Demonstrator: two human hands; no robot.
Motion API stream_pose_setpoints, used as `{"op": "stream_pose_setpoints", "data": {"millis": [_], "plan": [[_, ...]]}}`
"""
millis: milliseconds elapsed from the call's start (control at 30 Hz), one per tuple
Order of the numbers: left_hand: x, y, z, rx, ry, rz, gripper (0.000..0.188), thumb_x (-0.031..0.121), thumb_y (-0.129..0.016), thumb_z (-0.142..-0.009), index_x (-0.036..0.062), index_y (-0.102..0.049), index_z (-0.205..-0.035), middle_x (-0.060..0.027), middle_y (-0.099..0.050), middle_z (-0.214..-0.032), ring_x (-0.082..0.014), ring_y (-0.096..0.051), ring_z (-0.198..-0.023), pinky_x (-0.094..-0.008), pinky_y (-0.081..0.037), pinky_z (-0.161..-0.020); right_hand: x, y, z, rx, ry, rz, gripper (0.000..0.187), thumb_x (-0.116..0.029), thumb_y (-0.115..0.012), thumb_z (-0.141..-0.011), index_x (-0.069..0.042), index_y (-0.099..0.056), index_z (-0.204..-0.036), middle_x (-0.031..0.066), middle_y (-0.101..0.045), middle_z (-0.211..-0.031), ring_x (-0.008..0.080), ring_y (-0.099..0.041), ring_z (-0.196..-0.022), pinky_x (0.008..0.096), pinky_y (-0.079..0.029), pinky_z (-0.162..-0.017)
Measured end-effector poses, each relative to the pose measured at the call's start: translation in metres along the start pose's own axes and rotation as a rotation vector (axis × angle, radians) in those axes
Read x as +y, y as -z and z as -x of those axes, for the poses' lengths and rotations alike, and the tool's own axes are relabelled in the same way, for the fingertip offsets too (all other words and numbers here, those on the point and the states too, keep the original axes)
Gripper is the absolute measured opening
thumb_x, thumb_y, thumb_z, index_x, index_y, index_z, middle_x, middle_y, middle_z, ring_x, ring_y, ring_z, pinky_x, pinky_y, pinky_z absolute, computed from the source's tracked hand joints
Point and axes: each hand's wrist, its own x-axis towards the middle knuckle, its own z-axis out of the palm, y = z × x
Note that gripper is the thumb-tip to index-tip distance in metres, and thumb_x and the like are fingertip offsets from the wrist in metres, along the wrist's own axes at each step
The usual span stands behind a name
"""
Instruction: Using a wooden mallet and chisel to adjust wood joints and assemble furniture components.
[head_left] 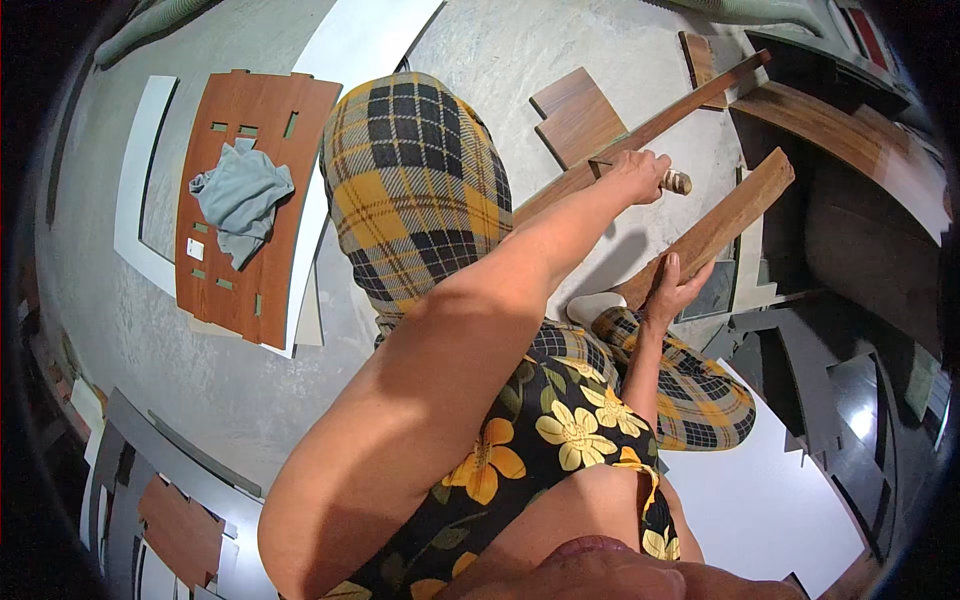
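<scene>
"How are the fingers set?"
"On the left hand (637, 175), curled around a tool handle (679, 182); on the right hand (677, 292), clasping the edge of a brown board (738, 210) stretching beyond them."
"The long plank (690, 105)?"
"Just past the left fingers."

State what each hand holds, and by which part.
Left hand: a brown, cylindrical-handled tool, by the handle. Right hand: a long brown wooden plank, by one edge, near its closer end.

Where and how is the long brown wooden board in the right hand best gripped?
Probably the far half of the board, across its narrow width, from the person's right: that end juts free, while the right hand holds the near part.
</scene>
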Motion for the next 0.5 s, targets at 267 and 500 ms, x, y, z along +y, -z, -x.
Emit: {"op": "stream_pose_setpoints", "data": {"millis": [267, 500], "plan": [[-0.008, -0.001, -0.003, 0.062, 0.042, 0.033, 0.034, 0.021, -0.066, -0.075, 0.0079, -0.056, -0.104, -0.0197, -0.064, -0.089, -0.0394, -0.065, -0.085, -0.0478, -0.052, -0.074, 0.017, -0.006, -0.002, -0.181, -0.248, -0.161, 0.065, -0.021, -0.061, -0.089, 0.003, -0.029, -0.142, 0.0122, -0.053, -0.114, 0.0156, -0.056, -0.093, 0.0288, -0.049, -0.078], [-0.007, -0.007, -0.004, 0.015, 0.003, 0.005, 0.032, 0.019, -0.065, -0.075, 0.0039, -0.057, -0.103, -0.0223, -0.064, -0.096, -0.0391, -0.065, -0.091, -0.0486, -0.051, -0.079, 0.012, 0.005, -0.006, -0.001, 0.042, 0.112, 0.073, -0.027, -0.066, -0.084, 0.007, -0.032, -0.139, 0.0205, -0.046, -0.128, 0.0274, -0.046, -0.116, 0.0382, -0.036, -0.101]]}}
